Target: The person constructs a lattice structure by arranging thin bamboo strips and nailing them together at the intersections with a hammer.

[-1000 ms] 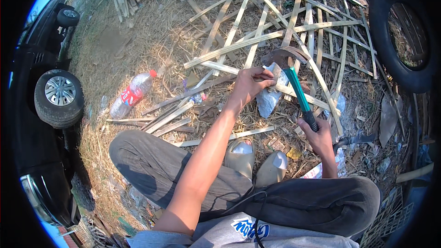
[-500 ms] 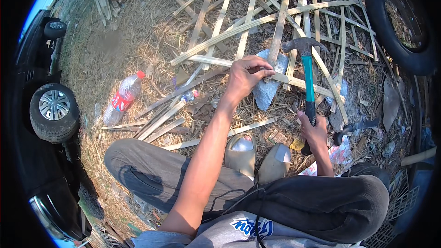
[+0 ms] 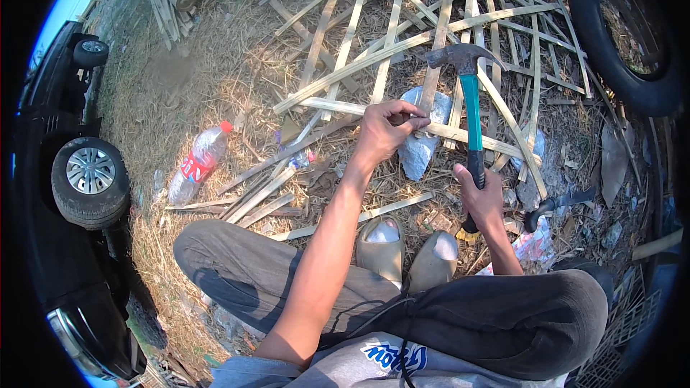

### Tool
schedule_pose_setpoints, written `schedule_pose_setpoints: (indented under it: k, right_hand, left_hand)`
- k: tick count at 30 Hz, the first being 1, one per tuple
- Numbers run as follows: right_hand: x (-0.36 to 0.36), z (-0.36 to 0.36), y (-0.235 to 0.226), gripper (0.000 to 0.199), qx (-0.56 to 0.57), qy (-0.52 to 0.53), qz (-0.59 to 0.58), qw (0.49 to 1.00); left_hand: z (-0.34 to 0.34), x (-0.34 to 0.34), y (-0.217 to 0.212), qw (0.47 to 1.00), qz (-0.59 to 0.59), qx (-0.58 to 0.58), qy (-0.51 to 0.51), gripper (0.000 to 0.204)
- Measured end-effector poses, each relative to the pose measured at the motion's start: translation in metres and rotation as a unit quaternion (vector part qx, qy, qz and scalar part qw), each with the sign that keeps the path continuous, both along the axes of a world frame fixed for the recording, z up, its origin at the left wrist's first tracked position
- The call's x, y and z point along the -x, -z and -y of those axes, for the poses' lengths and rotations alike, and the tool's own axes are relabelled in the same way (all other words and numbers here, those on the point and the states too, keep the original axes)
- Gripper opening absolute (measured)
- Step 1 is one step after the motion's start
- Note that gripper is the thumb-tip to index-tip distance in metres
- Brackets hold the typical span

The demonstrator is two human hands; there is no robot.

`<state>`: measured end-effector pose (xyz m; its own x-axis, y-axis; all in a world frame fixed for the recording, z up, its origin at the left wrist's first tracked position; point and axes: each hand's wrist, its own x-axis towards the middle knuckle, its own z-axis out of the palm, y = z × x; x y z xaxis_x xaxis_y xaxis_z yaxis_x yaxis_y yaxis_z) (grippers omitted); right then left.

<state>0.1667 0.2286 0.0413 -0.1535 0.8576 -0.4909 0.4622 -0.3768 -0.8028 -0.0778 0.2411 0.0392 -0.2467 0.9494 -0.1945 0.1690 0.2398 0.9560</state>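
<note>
My right hand is wrapped round the black grip of a claw hammer with a green shaft. The hammer's dark head is up, above the wooden slats. My left hand is closed in a pinch where a long slat meets a crosswise slat. Whatever is between its fingertips is too small to make out. Under this joint lies a grey-blue stone. Beyond my hands, several thin slats cross in an open lattice on the ground.
A plastic bottle with a red label lies to the left, near loose wood strips. A black tyre is at the far right. A dark-handled tool rests right of my right hand. A black vehicle stands at the left.
The hammer has shifted slightly left, its head nearer the slat joint, and my right hand has moved with it. My left hand keeps its pinch at the joint.
</note>
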Motion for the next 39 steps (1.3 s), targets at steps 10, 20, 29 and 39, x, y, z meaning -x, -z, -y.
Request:
schedule_pose_setpoints:
  k: [10,20,29,39]
  right_hand:
    - [0.027,0.000,0.001,0.047,-0.027,-0.026,-0.058,0.998]
    - [0.068,-0.014,-0.006,0.039,-0.039,0.027,-0.033,0.998]
    - [0.078,-0.017,-0.004,0.043,-0.087,0.069,-0.054,0.992]
    - [0.078,-0.019,-0.019,0.046,-0.064,0.075,-0.021,0.995]
  left_hand:
    - [-0.004,0.000,0.020,0.988,-0.012,-0.152,-0.003,0.016]
    - [-0.004,0.004,-0.001,0.998,-0.014,-0.059,0.019,0.015]
    - [-0.005,0.003,-0.007,0.999,0.002,-0.027,0.018,0.015]
    - [-0.006,0.008,-0.001,0.998,0.010,-0.035,0.046,0.018]
